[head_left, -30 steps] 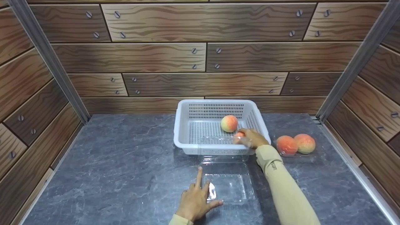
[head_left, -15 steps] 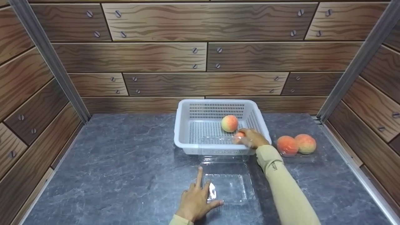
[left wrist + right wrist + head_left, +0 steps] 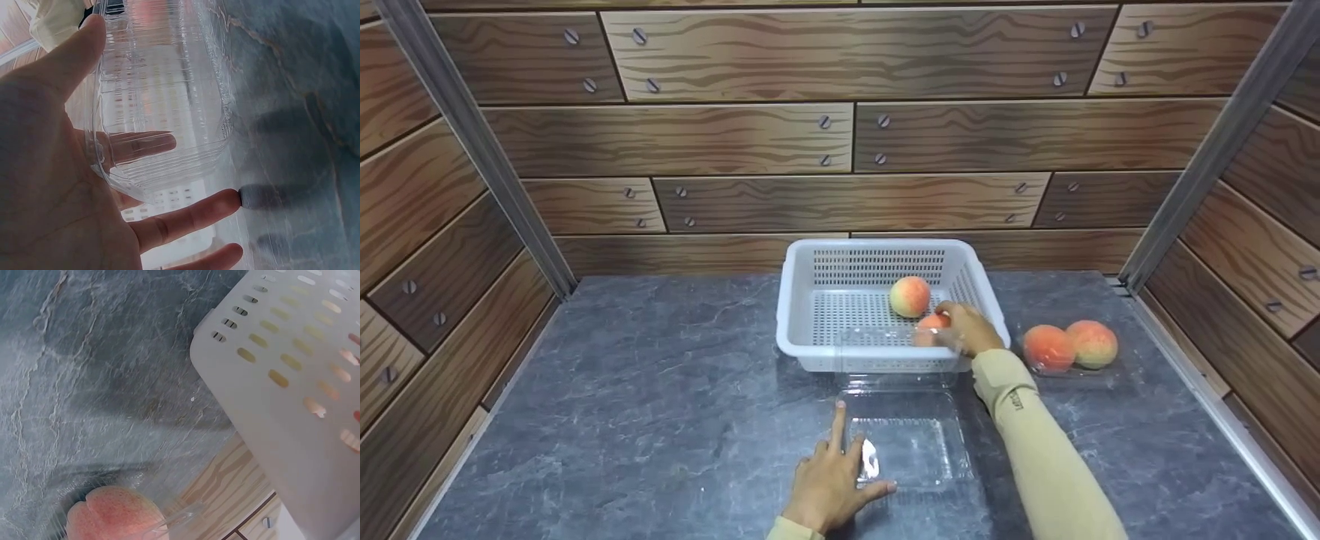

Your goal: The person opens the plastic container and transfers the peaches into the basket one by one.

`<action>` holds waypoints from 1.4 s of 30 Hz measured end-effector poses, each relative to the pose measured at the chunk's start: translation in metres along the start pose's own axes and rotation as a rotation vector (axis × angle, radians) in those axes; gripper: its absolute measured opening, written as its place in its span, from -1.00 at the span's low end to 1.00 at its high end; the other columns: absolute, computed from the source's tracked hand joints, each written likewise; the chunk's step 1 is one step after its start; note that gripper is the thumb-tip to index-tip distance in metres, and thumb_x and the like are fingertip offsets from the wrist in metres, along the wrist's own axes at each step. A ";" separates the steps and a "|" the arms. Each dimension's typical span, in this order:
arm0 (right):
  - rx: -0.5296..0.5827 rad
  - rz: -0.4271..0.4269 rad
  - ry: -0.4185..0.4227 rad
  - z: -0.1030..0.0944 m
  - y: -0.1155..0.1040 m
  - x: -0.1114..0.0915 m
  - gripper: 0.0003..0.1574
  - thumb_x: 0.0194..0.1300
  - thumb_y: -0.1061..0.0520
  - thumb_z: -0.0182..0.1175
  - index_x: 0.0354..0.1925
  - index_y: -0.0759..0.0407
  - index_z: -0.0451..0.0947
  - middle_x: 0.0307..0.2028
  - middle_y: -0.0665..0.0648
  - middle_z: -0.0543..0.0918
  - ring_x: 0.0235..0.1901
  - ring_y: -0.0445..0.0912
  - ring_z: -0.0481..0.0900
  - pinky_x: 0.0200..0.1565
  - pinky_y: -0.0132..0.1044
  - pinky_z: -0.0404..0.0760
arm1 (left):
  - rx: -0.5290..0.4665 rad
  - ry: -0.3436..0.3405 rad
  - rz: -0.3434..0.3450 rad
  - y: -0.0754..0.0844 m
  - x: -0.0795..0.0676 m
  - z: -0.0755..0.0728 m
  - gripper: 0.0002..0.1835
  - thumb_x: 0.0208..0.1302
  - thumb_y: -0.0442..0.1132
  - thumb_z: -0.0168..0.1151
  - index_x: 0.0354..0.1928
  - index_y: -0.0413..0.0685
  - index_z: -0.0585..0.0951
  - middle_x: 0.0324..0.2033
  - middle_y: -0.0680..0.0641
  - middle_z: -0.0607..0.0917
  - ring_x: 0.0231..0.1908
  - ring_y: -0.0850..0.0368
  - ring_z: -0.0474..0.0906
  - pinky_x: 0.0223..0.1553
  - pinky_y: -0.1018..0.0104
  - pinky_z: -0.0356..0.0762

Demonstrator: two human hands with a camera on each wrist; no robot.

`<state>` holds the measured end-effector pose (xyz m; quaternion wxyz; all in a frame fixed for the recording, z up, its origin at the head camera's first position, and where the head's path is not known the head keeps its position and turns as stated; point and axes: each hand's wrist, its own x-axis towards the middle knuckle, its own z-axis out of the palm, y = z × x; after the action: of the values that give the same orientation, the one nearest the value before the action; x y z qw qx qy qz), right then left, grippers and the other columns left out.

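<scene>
In the head view a clear plastic clamshell box (image 3: 911,450) lies on the table, its lid (image 3: 885,345) raised against the front of a white basket (image 3: 793,300). My left hand (image 3: 829,480) rests with spread fingers at the box's left edge; the left wrist view shows the thumb (image 3: 73,53) and fingers beside the clear wall. My right hand (image 3: 973,330) reaches into the basket, its fingers curled at the right side of a peach (image 3: 930,330) seen partly through the lid. Another peach (image 3: 910,297) sits just behind. The basket wall hides the right fingers in the right wrist view.
To the basket's right, two peaches (image 3: 1048,349) sit in another clear container; one peach (image 3: 115,514) shows in the right wrist view. Wood-patterned walls (image 3: 840,135) enclose the back and sides of the grey marbled table (image 3: 622,405).
My right fingers have shifted slightly back and right, and more of the front peach shows. The left hand and the clear box stay where they were.
</scene>
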<state>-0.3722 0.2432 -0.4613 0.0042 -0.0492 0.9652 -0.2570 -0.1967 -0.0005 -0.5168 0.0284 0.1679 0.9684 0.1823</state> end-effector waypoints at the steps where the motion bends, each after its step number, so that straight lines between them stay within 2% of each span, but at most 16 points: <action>1: 0.008 0.000 0.007 0.000 0.000 0.001 -0.36 0.07 0.12 0.20 0.13 0.29 0.37 0.06 0.33 0.44 0.09 0.21 0.33 0.13 0.09 0.23 | -0.002 0.003 -0.003 0.000 0.000 0.000 -0.06 -0.05 0.49 -0.06 0.21 -0.07 0.41 0.40 -0.16 -0.17 0.03 -0.23 0.39 -0.19 -0.19 0.44; 6: 0.023 -0.007 0.023 0.000 -0.002 0.002 -0.39 0.06 0.19 0.22 0.12 0.28 0.39 0.04 0.30 0.46 0.09 0.20 0.33 0.12 0.09 0.24 | -0.009 0.015 -0.004 -0.001 0.000 -0.001 -0.05 -0.06 0.50 -0.05 0.21 -0.08 0.41 0.40 -0.16 -0.16 0.04 -0.26 0.38 -0.17 -0.21 0.43; 17: 0.010 -0.046 0.053 0.000 0.000 0.000 -0.46 0.04 0.22 0.24 0.04 0.32 0.46 -0.06 0.29 0.51 0.01 0.19 0.37 0.08 0.08 0.29 | -0.006 0.025 0.003 0.000 0.001 0.001 -0.07 -0.05 0.49 -0.04 0.22 -0.06 0.40 0.39 -0.17 -0.15 0.04 -0.26 0.38 -0.18 -0.20 0.42; 23: -0.002 -0.088 0.076 0.000 0.004 -0.002 -0.49 0.08 0.13 0.27 -0.02 0.38 0.49 -0.16 0.29 0.55 -0.07 0.18 0.43 0.01 0.05 0.35 | 0.018 0.022 0.011 -0.001 0.001 0.001 -0.07 -0.06 0.49 -0.04 0.21 -0.05 0.41 0.39 -0.18 -0.14 0.02 -0.25 0.40 -0.20 -0.17 0.44; 27: 0.009 -0.107 0.095 -0.001 0.002 -0.005 -0.38 0.06 0.07 0.30 0.02 0.42 0.44 -0.09 0.36 0.52 -0.01 0.22 0.40 0.05 0.07 0.33 | 0.033 0.024 0.022 -0.001 0.001 0.001 -0.06 -0.04 0.50 -0.09 0.23 -0.04 0.39 0.39 -0.20 -0.14 -0.01 -0.23 0.43 -0.22 -0.14 0.46; 31: 0.029 -0.156 0.132 -0.003 0.001 -0.011 -0.41 0.12 0.12 0.25 0.06 0.42 0.40 0.01 0.41 0.45 0.07 0.27 0.34 0.10 0.11 0.28 | 0.038 0.063 0.039 -0.002 0.001 0.002 -0.08 -0.02 0.49 -0.08 0.22 -0.05 0.40 0.38 -0.23 -0.12 -0.04 -0.22 0.46 -0.22 -0.13 0.47; 36: 0.073 -0.237 0.197 -0.002 0.006 -0.019 -0.55 0.14 0.26 0.20 0.01 0.41 0.44 -0.02 0.40 0.48 -0.01 0.24 0.41 0.03 0.12 0.35 | 0.046 0.116 0.072 -0.002 0.000 0.004 -0.11 0.01 0.46 -0.07 0.20 -0.08 0.42 0.37 -0.27 -0.11 -0.01 -0.26 0.44 -0.17 -0.17 0.45; 42: 0.108 -0.258 0.240 -0.001 0.011 -0.030 -0.61 0.17 0.24 0.20 -0.03 0.38 0.48 -0.06 0.37 0.51 -0.06 0.22 0.46 -0.02 0.09 0.41 | 0.107 0.154 0.099 -0.003 -0.002 0.007 -0.14 0.03 0.47 -0.12 0.13 -0.07 0.49 0.36 -0.29 -0.08 -0.08 -0.19 0.50 -0.26 -0.09 0.50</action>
<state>-0.3435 0.2559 -0.4663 -0.1415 -0.1411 0.9292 -0.3108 -0.1949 -0.0017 -0.5245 -0.0640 0.2023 0.9666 0.1437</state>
